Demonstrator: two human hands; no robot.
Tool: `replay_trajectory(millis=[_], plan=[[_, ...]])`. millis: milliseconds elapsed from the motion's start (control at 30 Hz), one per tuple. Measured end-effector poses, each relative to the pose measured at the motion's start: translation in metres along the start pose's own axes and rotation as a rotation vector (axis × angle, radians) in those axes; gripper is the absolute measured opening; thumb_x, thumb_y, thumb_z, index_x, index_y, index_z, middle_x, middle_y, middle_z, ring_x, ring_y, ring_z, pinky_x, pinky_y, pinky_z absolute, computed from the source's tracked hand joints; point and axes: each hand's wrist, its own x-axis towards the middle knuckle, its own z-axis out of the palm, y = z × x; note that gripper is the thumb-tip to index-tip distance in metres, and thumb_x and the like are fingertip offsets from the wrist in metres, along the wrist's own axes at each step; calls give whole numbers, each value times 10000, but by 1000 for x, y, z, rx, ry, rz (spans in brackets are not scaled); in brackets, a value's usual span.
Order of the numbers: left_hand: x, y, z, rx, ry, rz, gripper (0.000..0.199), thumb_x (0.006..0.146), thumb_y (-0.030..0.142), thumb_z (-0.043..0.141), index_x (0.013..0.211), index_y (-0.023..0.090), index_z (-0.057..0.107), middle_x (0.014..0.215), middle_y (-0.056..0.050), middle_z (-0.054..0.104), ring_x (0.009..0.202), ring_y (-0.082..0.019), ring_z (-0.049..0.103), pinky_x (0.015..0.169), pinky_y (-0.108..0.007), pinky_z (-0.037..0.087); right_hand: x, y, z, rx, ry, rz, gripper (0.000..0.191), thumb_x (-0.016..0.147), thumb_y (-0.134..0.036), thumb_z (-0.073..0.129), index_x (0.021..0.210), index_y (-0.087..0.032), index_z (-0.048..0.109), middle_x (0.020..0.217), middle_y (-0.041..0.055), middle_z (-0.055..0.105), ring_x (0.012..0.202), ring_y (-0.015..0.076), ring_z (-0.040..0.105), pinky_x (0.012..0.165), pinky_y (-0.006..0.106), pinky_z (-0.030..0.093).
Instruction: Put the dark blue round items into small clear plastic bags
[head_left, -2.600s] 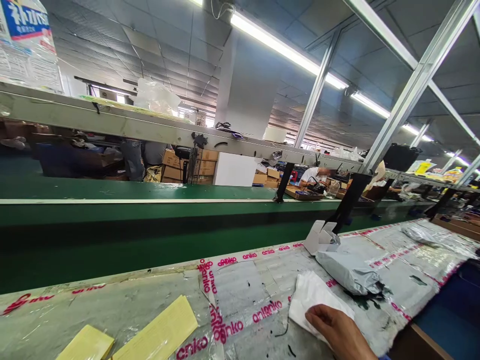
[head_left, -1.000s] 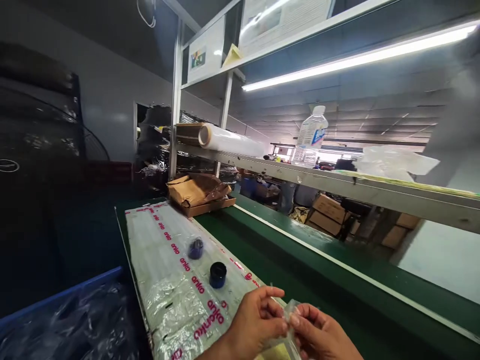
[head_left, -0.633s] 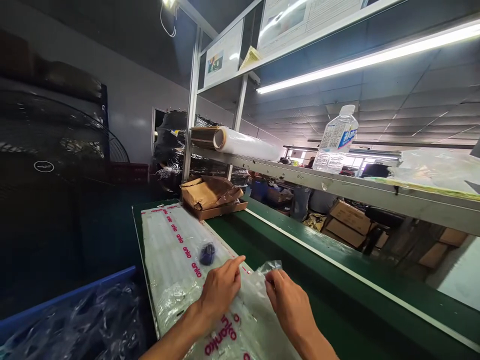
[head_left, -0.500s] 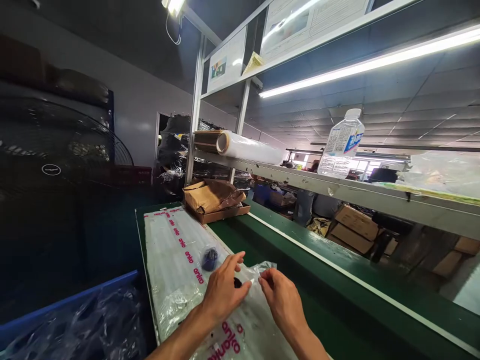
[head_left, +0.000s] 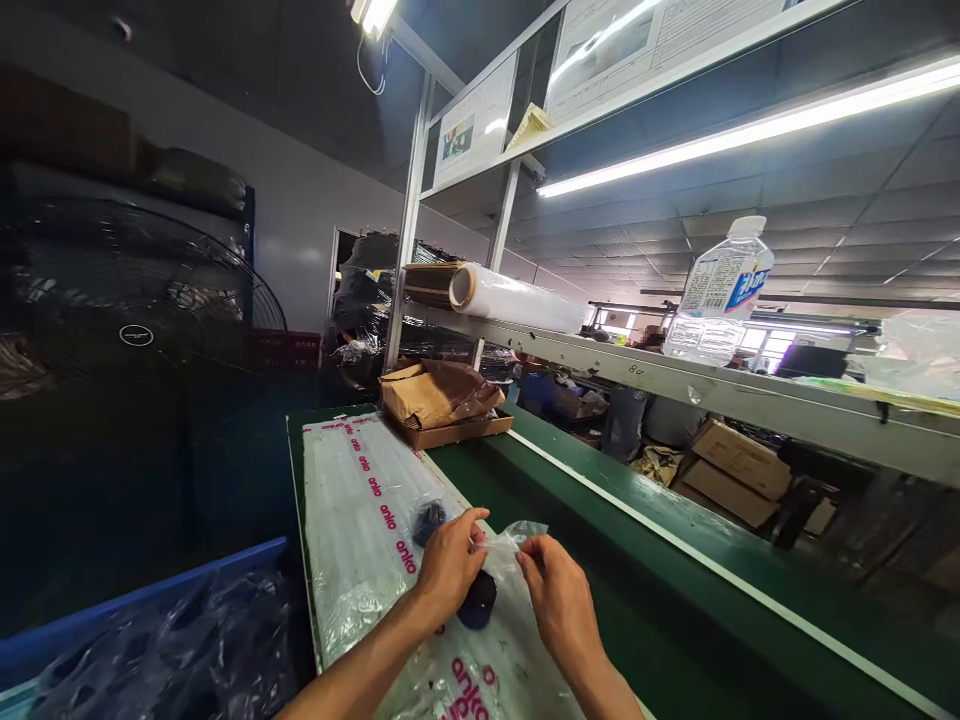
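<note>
While both hands' grip pinches the clear bag (head_left: 504, 543), the left hand (head_left: 450, 562) covers a dark cap (head_left: 478, 602).

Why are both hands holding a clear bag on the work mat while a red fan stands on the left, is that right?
Not quite. The fan on the left is black, not red, as the head view shows. The rest holds: the left hand and the right hand both pinch the clear bag over the mat.
</note>
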Motion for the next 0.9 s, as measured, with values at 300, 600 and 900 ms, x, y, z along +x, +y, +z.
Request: replay_trajectory(millis=[300,600,900], plan=[[7,-8,-1,176,18,87,435,925,-10,557,1305,196,611,1236,-60,692,1029,-218,703,918,-413,565,7,18,34,22,96,56,283,922,-421,398,924,-232,608,895,64,709,799,271,673,728,361,477],[-11,-32,3,211,43,16,414,874,-39,526,1209,167,656,1032,-50,765,936,-212,740,839,-341,578,-7,24,54,-56,-46,76,134,829,-140,532,782,-228,620,734,3,724,712,219,687,645,271,436],[-45,-50,0,154,21,108,418,921,113,500,1314,219,591,1033,-38,757,959,-211,726,870,-321,562,-30,12,30,-184,-190,-3,193,901,-117,507,922,-216,672,927,32,738,863,222,688,741,277,448]])
